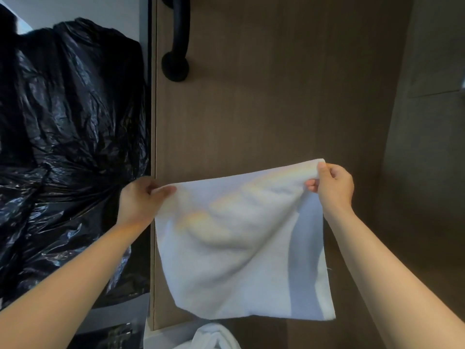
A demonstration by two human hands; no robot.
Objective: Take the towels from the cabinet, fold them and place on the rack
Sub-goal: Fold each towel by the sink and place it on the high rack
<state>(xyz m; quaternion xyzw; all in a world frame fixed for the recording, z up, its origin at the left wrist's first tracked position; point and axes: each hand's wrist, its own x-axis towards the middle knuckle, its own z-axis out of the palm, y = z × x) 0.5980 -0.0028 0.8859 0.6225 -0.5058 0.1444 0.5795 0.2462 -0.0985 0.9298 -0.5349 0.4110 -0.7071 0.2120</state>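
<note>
A white towel (241, 245) hangs spread out in front of me, held by its two top corners. My left hand (141, 197) pinches the top left corner between thumb and fingers. My right hand (333, 185) pinches the top right corner, a little higher than the left. The towel's lower edge hangs free and slightly slanted. Behind it stands a brown wooden cabinet door (276, 96) with a black handle (177, 41). More white cloth (214, 336) shows at the bottom edge, below the towel.
A large crumpled black plastic bag (68, 137) fills the left side, beside the door's edge. A darker brown panel (427, 147) stands to the right of the door. No rack is in view.
</note>
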